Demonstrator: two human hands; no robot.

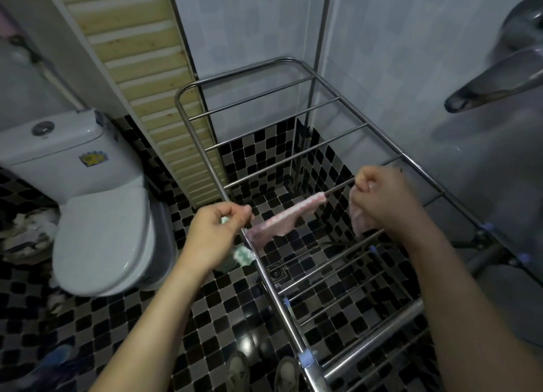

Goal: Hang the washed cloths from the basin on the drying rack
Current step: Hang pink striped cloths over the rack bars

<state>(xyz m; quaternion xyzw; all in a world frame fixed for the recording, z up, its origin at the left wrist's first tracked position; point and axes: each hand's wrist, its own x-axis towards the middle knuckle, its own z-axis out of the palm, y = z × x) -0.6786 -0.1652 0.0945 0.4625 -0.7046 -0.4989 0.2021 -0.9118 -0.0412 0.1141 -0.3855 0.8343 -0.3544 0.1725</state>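
While a green cloth [242, 255] is pinched in the left hand [213, 233], the pink cloth [286, 220] is draped along one rod of the drying rack [264, 274]. Its long axis runs from just beside that hand up to the right hand [385, 197], by which its far end is gripped.

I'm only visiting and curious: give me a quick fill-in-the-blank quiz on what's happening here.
1. The right hand pinches the pink cloth, which hangs on the drying ____.
2. The left hand grips a checked cloth, white and ____.
3. On the tiled floor, left, stands a white ____.
Missing words: rack; green; toilet.
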